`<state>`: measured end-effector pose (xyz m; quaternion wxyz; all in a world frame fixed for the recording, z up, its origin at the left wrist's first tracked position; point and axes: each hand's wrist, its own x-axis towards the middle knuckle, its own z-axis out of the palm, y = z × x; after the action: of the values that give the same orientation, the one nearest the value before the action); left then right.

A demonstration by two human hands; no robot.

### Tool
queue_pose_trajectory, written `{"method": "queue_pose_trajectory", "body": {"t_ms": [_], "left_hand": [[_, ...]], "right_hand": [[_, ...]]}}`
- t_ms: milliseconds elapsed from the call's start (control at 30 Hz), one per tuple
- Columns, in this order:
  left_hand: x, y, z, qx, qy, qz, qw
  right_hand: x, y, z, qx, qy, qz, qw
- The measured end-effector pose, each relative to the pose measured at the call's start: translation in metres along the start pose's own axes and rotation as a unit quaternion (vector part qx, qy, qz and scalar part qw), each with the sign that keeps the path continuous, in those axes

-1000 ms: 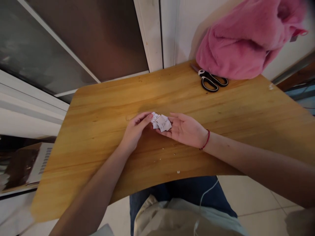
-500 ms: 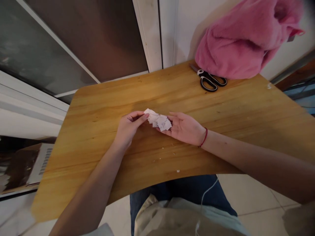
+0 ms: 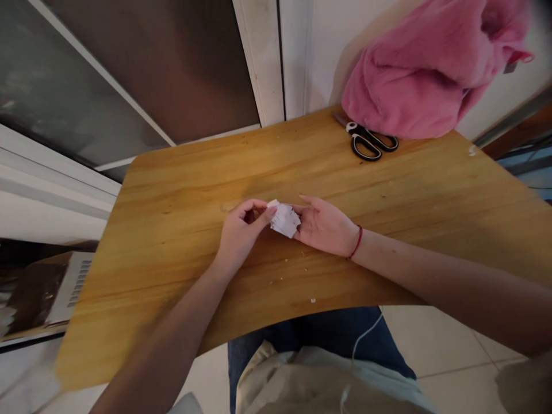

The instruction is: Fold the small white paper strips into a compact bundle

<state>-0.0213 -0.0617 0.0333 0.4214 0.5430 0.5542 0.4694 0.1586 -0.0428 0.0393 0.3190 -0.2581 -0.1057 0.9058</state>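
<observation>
Torn scraps of white paper (image 3: 284, 221) lie in a small overlapping pile over the fingers of my right hand (image 3: 325, 226). That hand is palm up, its thumb apart, cradling the scraps from below; some fingertips are hidden under the paper. My left hand (image 3: 245, 233) pinches the pile's left edge between thumb and fingers. Both hands are held above the wooden table (image 3: 172, 253), close together near its middle.
Black-handled scissors (image 3: 366, 142) lie at the back of the table, beside a pink plush bag (image 3: 414, 80) against the wall. Tiny paper bits (image 3: 313, 300) are scattered near the front edge. A cardboard box (image 3: 47, 293) stands at left, off the table.
My left hand has moved right, toward my right hand. The scraps, spread out in a line before, are now gathered into a more compact pile.
</observation>
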Motion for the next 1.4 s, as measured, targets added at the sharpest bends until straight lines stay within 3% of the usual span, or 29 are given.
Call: {"method": "queue_pose_trajectory", "body": {"t_ms": [133,333,600,767,867,1000,1267,1400], "left_hand": [[-0.002,-0.002,0.001,0.081,0.029,0.027,0.996],[0.001,-0.001,-0.002,-0.015,0.013,0.001,1.000],[0.006,0.007,-0.006,-0.089,0.116,0.036,0.989],[0.002,0.009,-0.002,-0.118,0.064,0.026,0.991],[-0.001,0.004,0.004,-0.025,0.011,0.022,0.999],[-0.001,-0.001,0.004,0.138,0.033,0.078,0.987],[0.000,0.005,-0.005,0.113,0.062,0.085,0.988],[0.001,0.009,-0.010,0.171,-0.085,0.070,0.979]], "right_hand": [[-0.001,0.001,0.001,-0.007,0.000,0.012,1.000],[-0.001,0.003,-0.002,-0.023,-0.016,0.011,1.000],[0.000,0.001,-0.003,-0.038,-0.019,-0.001,0.999],[0.000,0.001,-0.002,-0.025,-0.010,0.001,1.000],[-0.001,0.001,-0.001,-0.020,0.002,0.005,1.000],[-0.001,0.001,0.000,-0.026,0.011,-0.003,1.000],[-0.001,-0.002,0.002,-0.039,0.017,-0.038,0.998],[-0.001,-0.011,0.001,-0.049,0.017,-0.059,0.997]]}}
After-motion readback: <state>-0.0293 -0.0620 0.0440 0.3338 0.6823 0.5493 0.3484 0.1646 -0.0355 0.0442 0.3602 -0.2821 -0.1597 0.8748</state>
